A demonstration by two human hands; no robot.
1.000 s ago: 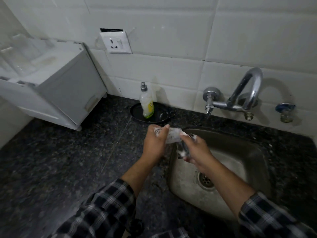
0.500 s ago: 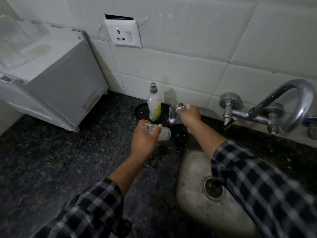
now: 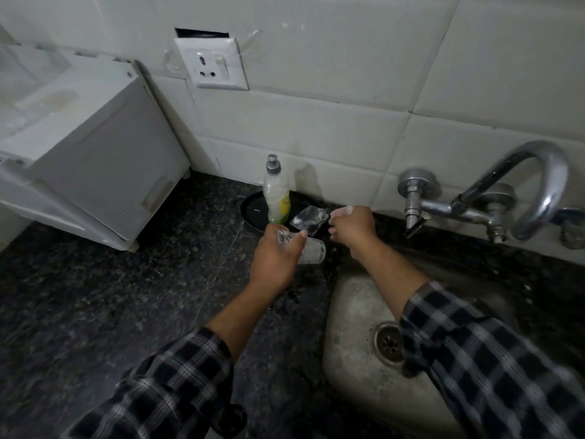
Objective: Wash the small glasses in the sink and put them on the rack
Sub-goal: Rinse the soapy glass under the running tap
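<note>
My left hand [image 3: 275,264] grips a small clear glass [image 3: 313,250], soapy and lying sideways, above the dark counter just left of the steel sink [image 3: 357,315]. My right hand [image 3: 351,229] reaches across to the back of the counter and pinches a crumpled translucent scrubber [image 3: 308,218] by its edge, over a black dish [image 3: 253,210]. The white plastic rack unit [image 3: 95,160] stands at the far left against the wall.
A dish-soap bottle [image 3: 277,198] stands on the black dish. The chrome tap [image 3: 538,185] juts from the tiled wall above the sink, and no water shows from it. A wall socket [image 3: 212,63] sits above the counter. The dark granite counter [image 3: 110,312] stretches left.
Both hands have left the sink. My right hand carried the scrubber back and left to the black dish and lowered it; my left hand moved the glass left over the counter.
</note>
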